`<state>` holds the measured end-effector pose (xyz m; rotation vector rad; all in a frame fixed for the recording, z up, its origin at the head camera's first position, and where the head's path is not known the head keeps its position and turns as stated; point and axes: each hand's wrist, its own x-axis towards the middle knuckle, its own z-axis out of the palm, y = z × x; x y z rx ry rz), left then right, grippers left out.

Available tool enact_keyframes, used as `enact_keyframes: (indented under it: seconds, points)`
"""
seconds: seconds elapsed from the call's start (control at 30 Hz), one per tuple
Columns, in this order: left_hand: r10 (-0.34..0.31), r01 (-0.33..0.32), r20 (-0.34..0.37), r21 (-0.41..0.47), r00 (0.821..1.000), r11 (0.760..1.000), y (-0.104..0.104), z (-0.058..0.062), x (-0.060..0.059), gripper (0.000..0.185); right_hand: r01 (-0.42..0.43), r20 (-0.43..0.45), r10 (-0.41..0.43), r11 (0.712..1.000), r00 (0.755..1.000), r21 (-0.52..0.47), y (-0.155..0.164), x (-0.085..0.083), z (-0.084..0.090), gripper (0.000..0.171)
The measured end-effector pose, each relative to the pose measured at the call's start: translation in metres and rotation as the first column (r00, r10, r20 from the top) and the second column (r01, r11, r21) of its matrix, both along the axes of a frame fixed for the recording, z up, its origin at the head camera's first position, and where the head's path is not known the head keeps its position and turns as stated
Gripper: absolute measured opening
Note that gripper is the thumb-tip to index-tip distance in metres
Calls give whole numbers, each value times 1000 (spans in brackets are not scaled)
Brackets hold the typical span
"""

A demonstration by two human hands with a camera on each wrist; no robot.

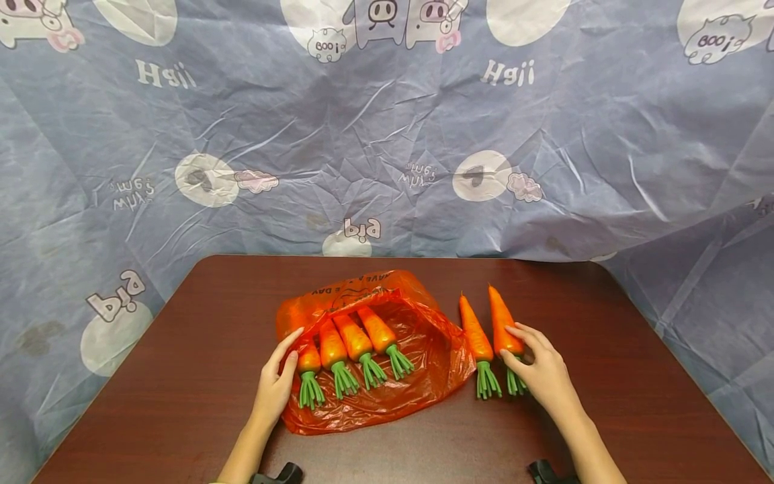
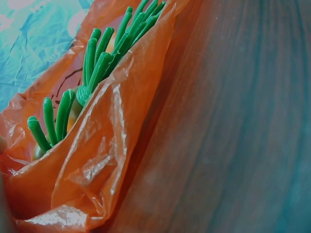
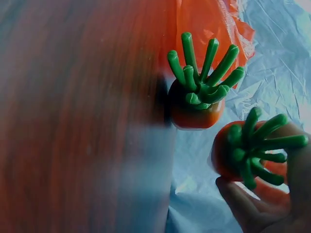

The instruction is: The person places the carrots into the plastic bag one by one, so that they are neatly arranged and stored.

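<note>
Two bare forearms, black wrist-mounted cameras at the bottom edge

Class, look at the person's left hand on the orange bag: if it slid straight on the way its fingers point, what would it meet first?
The left hand would probably press further into the orange bag it touches, then the leftmost carrot inside; depth is uncertain.

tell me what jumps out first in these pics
An orange plastic bag lies open mid-table with four toy carrots inside, the left hand touching its edge. Right of it, two more carrots lie on the brown table; the right hand grips the outer carrot.
</note>
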<state>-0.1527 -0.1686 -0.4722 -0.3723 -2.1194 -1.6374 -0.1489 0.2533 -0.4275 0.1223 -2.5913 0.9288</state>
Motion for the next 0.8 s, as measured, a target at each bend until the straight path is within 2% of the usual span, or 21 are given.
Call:
enact_keyframes:
  seconds: [0.27, 0.53, 0.8]
  points:
    - [0, 0, 8, -18, 1000, 1000, -1, -1, -1, 36, -25, -13, 25, 999, 1000, -40, -6, 4, 8, 40]
    - [17, -17, -8, -20, 1000, 1000, -1, -4, -2, 35, -68, -74, 63, 996, 995, -66, -14, 10, 18, 38]
    - [29, -28, 27, -15, 999, 999, -1, -4, -2, 35, -120, -91, 114, 990, 989, -67, -23, 16, 27, 39]
